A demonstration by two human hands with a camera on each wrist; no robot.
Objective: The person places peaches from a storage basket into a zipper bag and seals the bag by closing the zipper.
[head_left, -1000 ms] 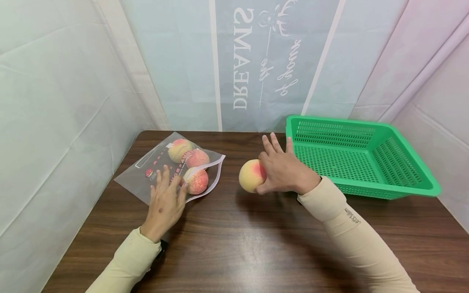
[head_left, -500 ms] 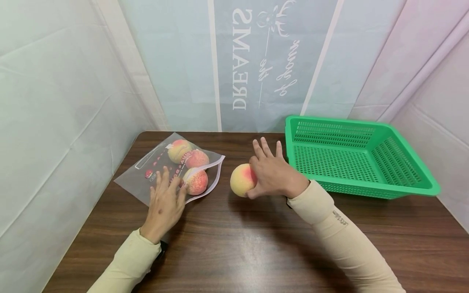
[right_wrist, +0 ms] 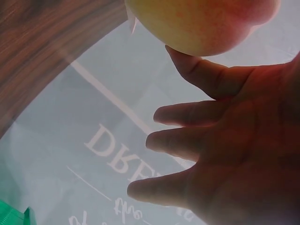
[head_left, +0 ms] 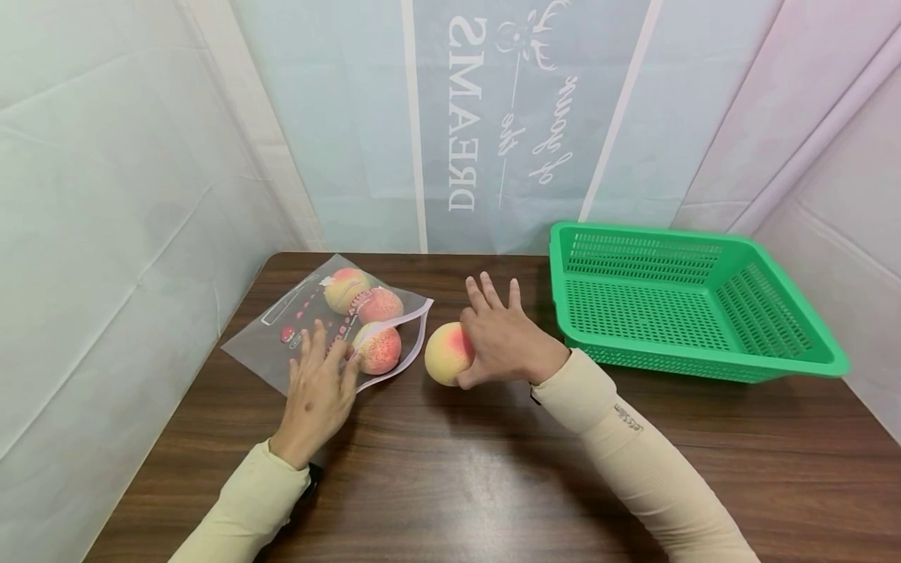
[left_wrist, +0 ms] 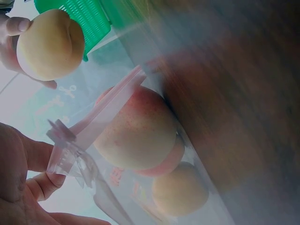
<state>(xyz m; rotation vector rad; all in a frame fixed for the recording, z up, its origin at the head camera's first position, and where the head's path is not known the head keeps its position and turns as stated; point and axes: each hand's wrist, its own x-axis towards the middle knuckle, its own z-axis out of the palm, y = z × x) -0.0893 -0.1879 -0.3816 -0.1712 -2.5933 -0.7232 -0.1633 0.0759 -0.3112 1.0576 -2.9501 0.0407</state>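
Observation:
My right hand (head_left: 503, 340) holds a yellow peach with a red blush (head_left: 446, 356) between thumb and index finger, its other fingers spread. The peach (left_wrist: 50, 44) is just right of the mouth of a clear zip bag (head_left: 263, 344). Three peaches lie inside the bag, the nearest peach (head_left: 380, 349) right at the opening. My left hand (head_left: 314, 395) pinches the bag's zip edge (left_wrist: 61, 157) between thumb and a finger, as the left wrist view shows. In the right wrist view the held peach (right_wrist: 201, 23) is cut off by the top edge.
A green plastic basket (head_left: 704, 363) with slotted walls stands at the back right of the brown wooden table (head_left: 422, 485). Behind the table hangs a pale blue cloth (head_left: 366, 156) with lettering, and white cloth walls (head_left: 105, 234) flank both sides.
My right hand has carried the peach left and slightly nearer, away from the basket toward the bag's mouth. The left hand and the bag have stayed in place.

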